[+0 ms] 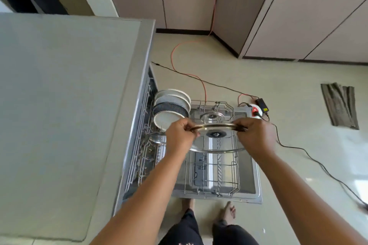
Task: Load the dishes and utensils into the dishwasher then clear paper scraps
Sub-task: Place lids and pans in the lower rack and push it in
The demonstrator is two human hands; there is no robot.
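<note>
Round glass lid (pixel 217 143): clear, shallow-domed, ringed by a thin brassy metal band, with a dark round knob fitting at the centre. Held roughly flat above the middle of the wire rack (pixel 235 177); contact with the rack cannot be told. Gripped at opposite edges: left hand (pixel 180 135) clenched on the rim toward the rack's left side, right hand (pixel 253 135) clenched on the rim toward its right, fingers curled over the band.

Rack of thin silvery wire, gridded, with upright tines, drawn out over the open dull steel dishwasher door (pixel 247 165). At the rack's far left corner, plates (pixel 171 105) standing on edge, smooth white glaze, one speckled dark grey. Left of the rack, a pale matte countertop (pixel 59 95). Beyond the rack, on glossy beige floor, a looping orange cable (pixel 172 55) and a black power brick (pixel 261 105). Well to the rack's right, a rumpled grey-green cloth (pixel 338 105).
</note>
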